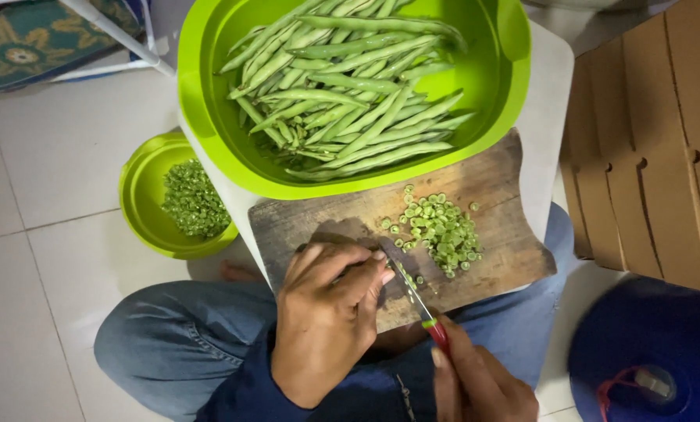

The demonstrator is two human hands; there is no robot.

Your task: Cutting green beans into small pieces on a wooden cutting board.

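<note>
Pinning a small bunch of beans (381, 259) to the near left part of the board (498, 187), the left hand (326, 320) curls over them, fingertips tucked just beside the knife (409, 287). The right hand (479, 383) grips the knife's red handle, blade touching the bean ends. Cut pieces (442, 230) lie mid-board; whole beans fill the basin (506, 70) at the far edge. A bowl (139, 195) sits left on the floor. Beans look light, stiff, slightly slick, likely to roll; best held bunched near the cut.

Dim, soft indoor light; slight overall blur; faint shadow beside left hand (326, 320) on cutting board (491, 187), perhaps overhead source.
</note>
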